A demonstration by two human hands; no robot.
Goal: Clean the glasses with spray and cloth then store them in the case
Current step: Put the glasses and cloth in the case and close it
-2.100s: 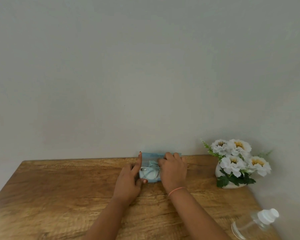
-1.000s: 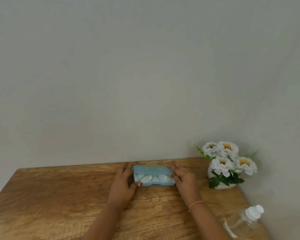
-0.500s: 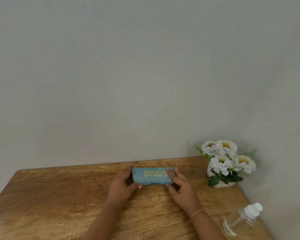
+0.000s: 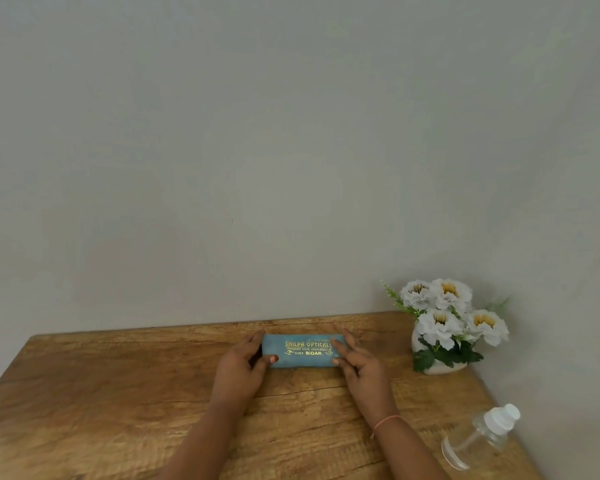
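Near the far edge of the tabletop (image 4: 118,393), about midway along it, lies the case (image 4: 303,350): blue, lid down, long side parallel to the wall, gold lettering on top reading "SHILPA OPTICALS" and "BIDAR". Glasses not visible; whether they are inside cannot be told from this view

Left hand (image 4: 241,367) cups the case's left end: fingers curled behind the far side, thumb with a painted nail laid against the near front face. A loose grasp on that end

Right hand (image 4: 359,365) at the case's right end, fingers spread and extended, tips lying on the lid over the last letters of the print. Not clenched, no wrap around the case; flat contact only. Thin orange band on the right wrist. Both forearms come in from the near edge, converging on the case

Far right corner: pot (image 4: 440,367) of white flowers with yellow centres and green leaves, close to the wall, apart from the case

Near right corner: clear spray bottle (image 4: 478,441) with a white cap, lying on its side, cap toward the wall on the right, well apart from both hands

Wood grain runs lengthwise along the tabletop; plain grey wall behind
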